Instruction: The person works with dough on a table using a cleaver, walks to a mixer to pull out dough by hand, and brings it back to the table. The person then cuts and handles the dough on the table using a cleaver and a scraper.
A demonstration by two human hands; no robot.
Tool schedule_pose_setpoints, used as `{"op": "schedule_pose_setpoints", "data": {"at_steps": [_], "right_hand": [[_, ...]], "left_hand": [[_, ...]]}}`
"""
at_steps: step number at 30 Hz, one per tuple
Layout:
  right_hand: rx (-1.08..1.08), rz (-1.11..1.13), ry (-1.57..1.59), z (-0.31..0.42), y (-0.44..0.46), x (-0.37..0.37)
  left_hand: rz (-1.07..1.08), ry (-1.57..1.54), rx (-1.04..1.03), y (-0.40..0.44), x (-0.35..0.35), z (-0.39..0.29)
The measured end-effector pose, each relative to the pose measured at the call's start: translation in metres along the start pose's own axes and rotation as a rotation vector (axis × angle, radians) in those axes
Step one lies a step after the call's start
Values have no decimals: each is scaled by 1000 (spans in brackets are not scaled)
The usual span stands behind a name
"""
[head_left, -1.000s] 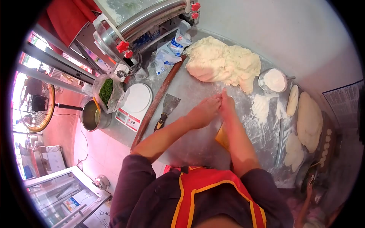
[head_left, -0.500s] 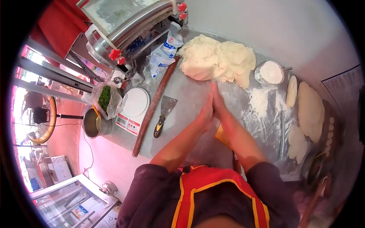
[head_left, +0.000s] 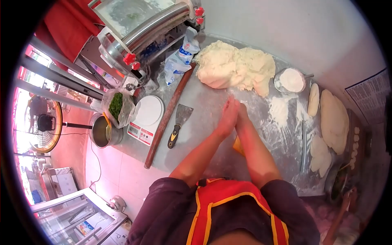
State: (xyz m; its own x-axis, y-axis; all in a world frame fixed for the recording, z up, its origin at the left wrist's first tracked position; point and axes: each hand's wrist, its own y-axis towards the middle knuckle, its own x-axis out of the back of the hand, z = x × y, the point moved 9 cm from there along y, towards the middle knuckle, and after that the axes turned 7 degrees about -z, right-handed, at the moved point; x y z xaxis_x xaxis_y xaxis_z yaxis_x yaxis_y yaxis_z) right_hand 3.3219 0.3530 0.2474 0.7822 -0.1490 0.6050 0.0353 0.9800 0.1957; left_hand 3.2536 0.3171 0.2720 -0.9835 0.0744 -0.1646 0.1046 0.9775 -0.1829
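Note:
My left hand (head_left: 229, 117) and my right hand (head_left: 242, 115) are pressed palm to palm above the metal worktop (head_left: 208, 153), fingers stretched out forward. No object shows between the palms, though their inner faces are hidden. Just beyond the fingertips lies a big lumpy mass of pale dough (head_left: 234, 67). A scraper (head_left: 178, 124) with a black and yellow handle rests to the left of my hands. Loose flour (head_left: 279, 111) is spread on the worktop to their right. Partly hidden behind my right forearm is a yellow-orange object (head_left: 238, 146).
Leftward lie a long rolling pin (head_left: 166, 122), a white kitchen scale (head_left: 148, 112), a bag of greens (head_left: 116, 105) and a pot (head_left: 99, 136). A roller machine (head_left: 157, 23) stands at the back left. Rightward are a flour bowl (head_left: 291, 80) and flattened dough (head_left: 334, 122). Another person's arm (head_left: 339, 214) appears lower right.
My hands have drawn slightly back from the dough, still together, with the palms shifted against each other. The whole view has moved a little.

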Motion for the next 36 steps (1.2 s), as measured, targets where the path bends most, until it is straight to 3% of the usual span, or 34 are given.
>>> {"op": "schedule_pose_setpoints", "data": {"at_steps": [2, 4, 5, 6, 8, 11, 14, 17, 20, 23, 25, 27, 29, 32, 36], "right_hand": [[-237, -11, 238, -25, -2, -2], [-315, 34, 143, -45, 7, -4], [-419, 46, 263, -58, 10, -8], [-526, 46, 379, -66, 12, -10], [-937, -24, 1124, -51, 1, -11], [-998, -62, 1480, 28, -4, -3], [-850, -70, 1324, 19, -6, -8], [-944, -45, 998, -46, -18, -18], [-808, -55, 687, -54, -13, 20], [-635, 73, 290, -52, -31, 59], [-204, -12, 47, -39, -61, 82], [52, 184, -170, -43, -118, 76], [-46, 309, -471, -49, -178, 75], [-159, 367, -777, -59, -212, 72], [-60, 153, -745, -56, -207, 70]], "left_hand": [[5, 302, -226, -4, -7, -4], [66, 77, -165, -14, -10, -13], [96, -35, -135, -16, -11, -16], [166, -369, -26, -13, -10, -13], [303, -1035, 203, -8, -4, -15], [191, -1428, 256, -4, 6, -21], [93, -1386, 307, -3, 5, -3], [61, -644, 318, -18, -5, -1], [5, -179, 245, -6, 27, 44], [-137, -406, 193, 30, 78, 87], [-273, -606, 271, 29, 87, 75], [-366, -740, 357, 25, 86, 73], [-403, -795, 395, 24, 85, 79], [-190, -687, 353, 39, 76, 105], [-80, -1053, 391, 20, 45, 66]]}}
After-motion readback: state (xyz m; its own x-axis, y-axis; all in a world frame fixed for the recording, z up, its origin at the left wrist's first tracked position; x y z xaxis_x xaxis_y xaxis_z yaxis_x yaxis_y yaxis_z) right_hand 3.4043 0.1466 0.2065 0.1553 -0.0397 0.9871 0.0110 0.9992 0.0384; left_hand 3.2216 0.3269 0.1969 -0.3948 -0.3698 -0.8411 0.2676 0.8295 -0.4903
